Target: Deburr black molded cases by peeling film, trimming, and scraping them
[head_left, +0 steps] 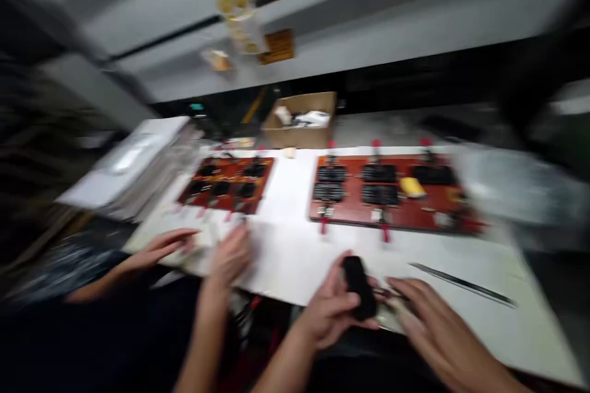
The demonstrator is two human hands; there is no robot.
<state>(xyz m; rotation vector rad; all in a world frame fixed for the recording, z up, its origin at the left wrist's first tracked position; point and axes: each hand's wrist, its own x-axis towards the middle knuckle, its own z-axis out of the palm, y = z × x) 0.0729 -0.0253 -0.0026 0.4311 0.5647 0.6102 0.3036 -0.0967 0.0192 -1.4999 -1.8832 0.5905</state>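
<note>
Left hand [329, 310]: fingers clamped on black part [357, 285].
Right hand [424, 319]: fingers spread, 3 o'clock of it.
Risk: part may slip off the bench [295, 258] edge, 6 o'clock.

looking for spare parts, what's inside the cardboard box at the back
Inside the box, a few white and pale items show above the rim, too blurred to name. Its front wall covers whatever lies lower down.
</note>
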